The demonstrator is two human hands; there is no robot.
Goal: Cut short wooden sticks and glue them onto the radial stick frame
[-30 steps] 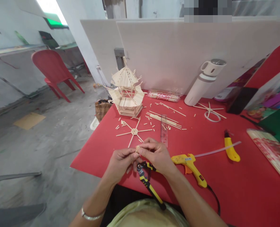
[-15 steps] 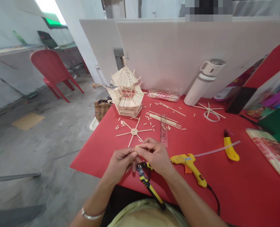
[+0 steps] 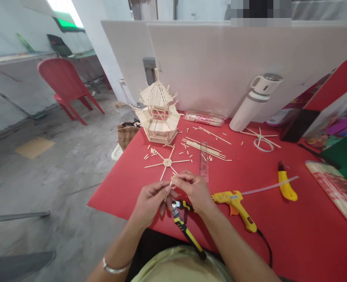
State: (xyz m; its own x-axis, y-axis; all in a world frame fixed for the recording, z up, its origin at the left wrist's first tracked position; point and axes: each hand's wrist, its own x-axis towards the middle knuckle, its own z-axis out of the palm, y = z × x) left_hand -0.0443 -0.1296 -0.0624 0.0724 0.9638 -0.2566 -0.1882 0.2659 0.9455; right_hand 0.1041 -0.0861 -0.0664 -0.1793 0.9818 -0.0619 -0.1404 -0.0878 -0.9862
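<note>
Between my two hands is a short wooden stick [image 3: 171, 183], pinched by the fingertips near the table's front edge. My left hand [image 3: 153, 197] is closed on its lower part, and my right hand [image 3: 191, 188] has thumb and finger at its upper end. Just below the hands lie pliers [image 3: 183, 227] with black and yellow handles, partly covered by my right hand. Beyond my fingers, a six-armed stick frame [image 3: 167, 162] rests flat on the red table [image 3: 114, 192]. Right of my right hand lies a yellow glue gun [image 3: 234, 203] with a glue stick in it.
A stick pagoda model [image 3: 158, 113] stands at the back left. Loose sticks [image 3: 204, 149] and a clear ruler [image 3: 204, 164] lie mid-table. A white bottle [image 3: 254, 103], a yellow-handled cutter [image 3: 287, 188] and a pack of sticks [image 3: 331, 192] are to the right.
My fingertips have shifted slightly right and spread a little apart, so more of the short stick shows between them. The view has moved slightly; things on the table stay put.
</note>
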